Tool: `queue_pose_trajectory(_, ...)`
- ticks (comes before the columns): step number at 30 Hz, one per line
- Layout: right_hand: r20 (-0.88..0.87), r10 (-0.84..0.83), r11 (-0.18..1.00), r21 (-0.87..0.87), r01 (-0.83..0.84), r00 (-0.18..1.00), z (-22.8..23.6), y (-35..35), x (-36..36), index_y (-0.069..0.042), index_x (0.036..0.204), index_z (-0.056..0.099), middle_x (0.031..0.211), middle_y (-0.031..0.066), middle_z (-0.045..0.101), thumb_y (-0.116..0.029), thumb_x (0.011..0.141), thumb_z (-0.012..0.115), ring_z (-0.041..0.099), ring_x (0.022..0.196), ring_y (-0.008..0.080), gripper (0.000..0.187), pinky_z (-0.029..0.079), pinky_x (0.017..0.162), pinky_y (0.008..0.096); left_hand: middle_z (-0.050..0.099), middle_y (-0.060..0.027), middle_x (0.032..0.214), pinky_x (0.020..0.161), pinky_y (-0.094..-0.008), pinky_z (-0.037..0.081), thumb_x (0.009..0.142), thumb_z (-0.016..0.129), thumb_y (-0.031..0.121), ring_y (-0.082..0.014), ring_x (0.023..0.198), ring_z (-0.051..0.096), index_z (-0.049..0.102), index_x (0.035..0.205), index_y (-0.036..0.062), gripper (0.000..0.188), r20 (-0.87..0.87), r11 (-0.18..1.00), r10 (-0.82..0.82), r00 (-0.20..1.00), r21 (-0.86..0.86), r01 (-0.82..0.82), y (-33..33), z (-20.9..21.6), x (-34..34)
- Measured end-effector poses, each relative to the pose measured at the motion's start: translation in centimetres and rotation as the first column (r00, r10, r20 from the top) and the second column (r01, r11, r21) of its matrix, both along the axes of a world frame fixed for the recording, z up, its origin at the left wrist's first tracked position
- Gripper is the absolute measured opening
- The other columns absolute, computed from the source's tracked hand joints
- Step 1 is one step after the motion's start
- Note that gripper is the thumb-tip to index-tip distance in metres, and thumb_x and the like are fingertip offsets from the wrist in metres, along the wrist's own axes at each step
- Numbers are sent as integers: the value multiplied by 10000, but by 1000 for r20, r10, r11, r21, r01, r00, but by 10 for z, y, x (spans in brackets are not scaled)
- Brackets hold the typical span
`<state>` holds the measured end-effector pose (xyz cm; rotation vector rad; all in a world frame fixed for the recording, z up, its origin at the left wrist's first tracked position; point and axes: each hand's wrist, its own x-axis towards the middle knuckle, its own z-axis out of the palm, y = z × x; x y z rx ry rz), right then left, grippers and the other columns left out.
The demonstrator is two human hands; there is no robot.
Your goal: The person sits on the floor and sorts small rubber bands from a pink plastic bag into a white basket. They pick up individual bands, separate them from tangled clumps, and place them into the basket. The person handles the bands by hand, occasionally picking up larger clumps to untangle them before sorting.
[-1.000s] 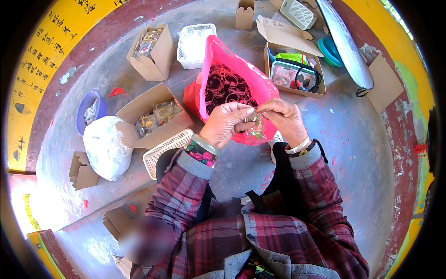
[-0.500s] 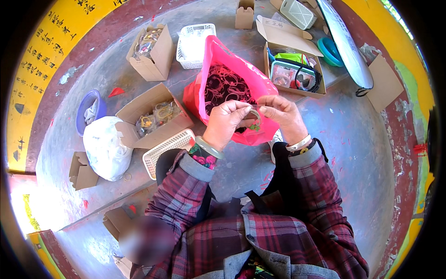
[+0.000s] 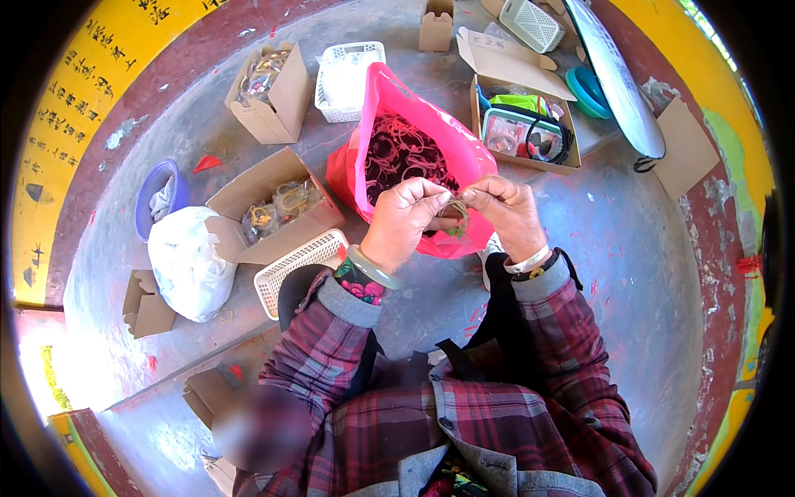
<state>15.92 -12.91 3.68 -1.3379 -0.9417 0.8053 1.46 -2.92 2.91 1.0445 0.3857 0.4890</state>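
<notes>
Between my two hands is a small clear plastic bag [image 3: 461, 222] with a thin pale cord loop and a bit of green inside. My left hand [image 3: 407, 217] pinches its upper edge on the left, thumb against fingers. Opposite it, my right hand [image 3: 507, 211] pinches the same edge, with the fingertips of both hands nearly touching. Just beyond stands an open bright pink bag [image 3: 383, 87], full of many dark red cord loops [image 3: 402, 153]. My hands cover part of its near rim.
Left of the pink bag sit an open carton of bagged cords [image 3: 269, 236], a cream basket [image 3: 277, 282] and a stuffed white plastic bag [image 3: 189, 265]. Farther off are a white basket [image 3: 364, 112], a tall carton [image 3: 286, 108] and a carton with a clear case [image 3: 526, 161].
My fingertips have come closer together at the small bag's top edge, and my right hand has shifted slightly left. The bag now looks more bunched than flat.
</notes>
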Motion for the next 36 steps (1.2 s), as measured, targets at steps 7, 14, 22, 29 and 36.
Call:
queue_pose_trajectory(7, 43, 3, 1000, -17, -2, 999, -2, -2, 5, 38, 834, 650, 763, 12, 636, -48, 814, 627, 538, 710, 49, 91, 440, 637, 203, 611, -87, 883, 736, -311, 546, 902, 511, 100, -181, 796, 637, 543, 937, -10, 119, 24, 1000, -15, 1000, -13, 15, 1, -2, -1)
queue_pose_trajectory(14, 189, -20, 999, -25, 25, 982, -2, -1, -2, 33, 796, 634, 729, 15, 602, -34, 797, 620, 529, 688, 56, 69, 419, 605, 207, 624, -103, 858, 678, -288, 548, 870, 567, 103, -182, 772, 642, 558, 912, -21, 131, -59, 999, -28, 998, 21, 29, 0, -4, -1)
queue_pose_trajectory(22, 346, -89, 988, 152, 38, 934, 8, -3, -10, 31, 775, 587, 712, 45, 562, -12, 813, 588, 500, 681, 106, 57, 391, 628, 230, 634, -96, 847, 632, -262, 546, 893, 547, 145, -156, 759, 642, 567, 928, -9, 159, -51, 994, -65, 997, 85, 69, 0, 12, -8)
queue_pose_trajectory(29, 331, -80, 989, 141, 35, 940, 4, -7, -21, 31, 753, 550, 721, 45, 552, -22, 821, 597, 485, 676, 106, 98, 390, 622, 236, 647, -69, 800, 587, -239, 534, 871, 573, 125, -104, 708, 617, 610, 920, -17, 154, -150, 972, 5, 989, 231, 30, -2, 11, -25)
queue_pose_trajectory(36, 271, -58, 994, 108, 30, 961, 3, -3, -35, 36, 848, 620, 789, 49, 609, -83, 856, 577, 547, 729, 107, 126, 428, 677, 234, 638, -16, 779, 574, -214, 492, 819, 629, 102, -77, 655, 589, 667, 875, -13, 133, -159, 776, 359, 920, 599, -199, 6, 18, -65)
